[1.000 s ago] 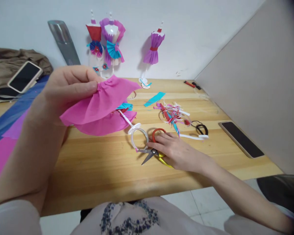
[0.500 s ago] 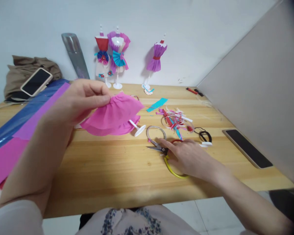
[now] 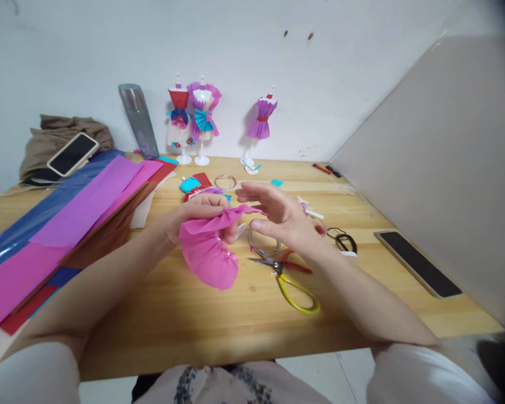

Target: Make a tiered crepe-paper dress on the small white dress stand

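Where loose, ruffle below left grip.

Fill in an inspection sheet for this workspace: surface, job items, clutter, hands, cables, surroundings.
Surface: light-brown wooden tabletop, many items spread across it.
Job's things: gathered pink cloth-like piece, held above the tabletop; metal scissors with red and yellow handles, lying on it.
Clutter: flat blue, purple, pink and brown sheets overlapping at left; black-screened rectangular phone at right.
Hands: left hand grips the pink piece; right hand open beside it, contact unclear.
Cables: nothing seen.
Surroundings: three small white mannequins in coloured outfits and a tall grey bottle before a white wall; flat grey panel at right.
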Motion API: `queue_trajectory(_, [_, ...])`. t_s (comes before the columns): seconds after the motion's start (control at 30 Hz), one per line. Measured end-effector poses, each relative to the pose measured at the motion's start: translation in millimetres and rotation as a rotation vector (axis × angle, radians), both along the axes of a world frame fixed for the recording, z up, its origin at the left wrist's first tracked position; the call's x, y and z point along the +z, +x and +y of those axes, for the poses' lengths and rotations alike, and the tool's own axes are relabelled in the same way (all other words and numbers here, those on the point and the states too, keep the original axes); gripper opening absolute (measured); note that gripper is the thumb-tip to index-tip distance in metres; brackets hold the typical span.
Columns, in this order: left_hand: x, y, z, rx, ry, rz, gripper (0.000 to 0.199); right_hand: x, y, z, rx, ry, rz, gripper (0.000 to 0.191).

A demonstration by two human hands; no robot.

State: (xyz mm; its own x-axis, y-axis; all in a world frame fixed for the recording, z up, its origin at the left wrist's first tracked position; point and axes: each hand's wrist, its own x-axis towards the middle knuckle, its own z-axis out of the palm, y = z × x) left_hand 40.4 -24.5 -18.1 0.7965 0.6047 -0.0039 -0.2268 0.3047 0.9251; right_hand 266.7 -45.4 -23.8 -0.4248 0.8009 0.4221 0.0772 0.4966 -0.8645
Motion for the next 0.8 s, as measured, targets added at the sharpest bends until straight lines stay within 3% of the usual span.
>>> queue_trajectory(0.13, [-12.2, 5.9, 1.2, -0.042, -0.038, -0.003, 0.031, 5.4, -22.7, 5.6, 0.144, -0.148, 0.126, 0.034])
queue_trajectory(0.23, [-16.4, 6.8, 0.4, -0.038, -0.09, -0.009, 0.02, 4.9, -28.1, 7.0, 0.237, -0.293, 0.186, 0.035])
queue_trajectory(0.43, [-20.8, 10.0, -3.7, -0.021, -0.183, -0.02, 0.021, 0.1, -32.7, 5.4, 0.207, -0.316, 0.244, 0.038])
queue_trajectory(0.53, [-23.6, 12.9, -4.4, 0.004, -0.265, -0.026, 0.027, 0.0, -33.6, 2.8, 0.145, -0.233, 0.227, 0.036])
queue_trajectory(0.63, [-25.2, 16.1, -5.5, 0.006, -0.296, -0.005, 0.029, -0.6, -31.4, 2.8, 0.072, -0.025, 0.14, 0.03])
queue_trajectory(0.8, [-18.9, 22.5, -9.7, 0.031, -0.314, 0.051, 0.012, -6.4, -26.5, 6.0, 0.09, 0.277, 0.086, 0.017])
